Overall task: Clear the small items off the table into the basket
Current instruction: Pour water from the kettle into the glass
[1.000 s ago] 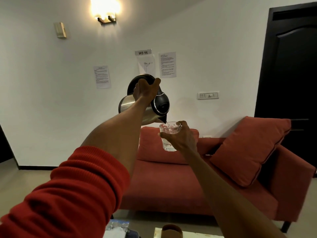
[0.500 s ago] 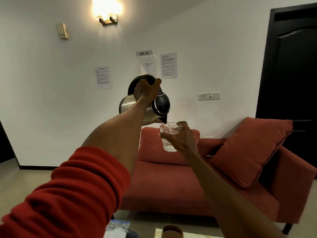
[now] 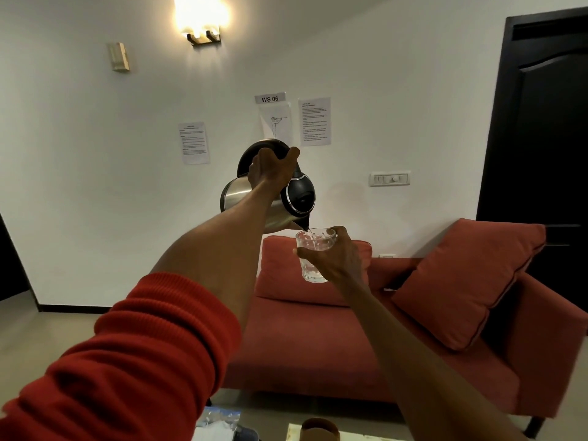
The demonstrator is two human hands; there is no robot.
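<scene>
My left hand [image 3: 272, 171] grips the black handle of a steel electric kettle [image 3: 280, 202], raised in front of me and tilted spout-down. Its spout sits just over the rim of a clear patterned glass [image 3: 313, 249], which my right hand [image 3: 337, 259] holds from the right side. A thin stream of water runs into the glass, and a little water lies at its bottom. No basket is in view. Only the top edge of a table [image 3: 356, 436] shows at the bottom, with a brown round object [image 3: 319, 429] on it.
A red sofa [image 3: 318, 338] with two cushions stands against the white wall ahead. A dark door [image 3: 547, 122] is at the right. A clear plastic bag [image 3: 219, 423] lies at the bottom edge. Papers and a switch plate hang on the wall.
The kettle and glass stay almost still, held in the same pouring pose. The view has shifted very slightly.
</scene>
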